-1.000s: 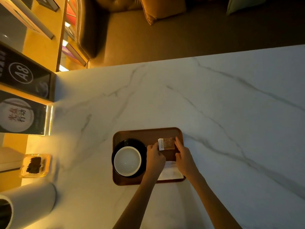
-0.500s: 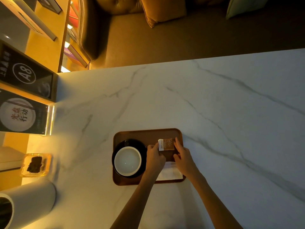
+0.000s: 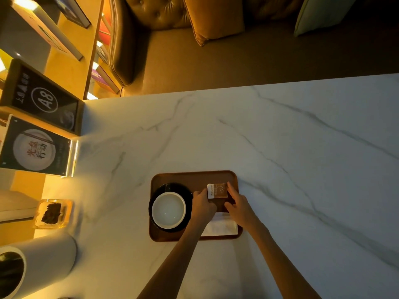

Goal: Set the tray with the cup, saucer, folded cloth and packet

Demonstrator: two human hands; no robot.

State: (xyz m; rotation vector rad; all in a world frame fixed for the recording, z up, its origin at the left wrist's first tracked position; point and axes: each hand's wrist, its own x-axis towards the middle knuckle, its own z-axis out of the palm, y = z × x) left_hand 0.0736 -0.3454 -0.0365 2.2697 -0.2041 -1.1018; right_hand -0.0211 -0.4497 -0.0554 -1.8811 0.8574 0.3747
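Little changed over the last second: packet (image 3: 217, 190) shifted only slightly, kept flat between both hands on the far right part of the tray (image 3: 194, 176). Judged as a final alignment of the last of 4 items, with the setting nearly complete.

Left hand (image 3: 203, 207): curled, fingertips touching the packet's left edge; closed or merely resting, cannot tell. Right hand (image 3: 238, 205): partly open, fingers (image 3: 230, 187) laid against the packet's right edge.

Folded cloth (image 3: 220, 227): directly beneath both wrists, on the near right of the tray, partly hidden. Cup (image 3: 168, 210): just left of the left hand, seated on the dark saucer (image 3: 172, 186). Release of the packet apparently all that remains.
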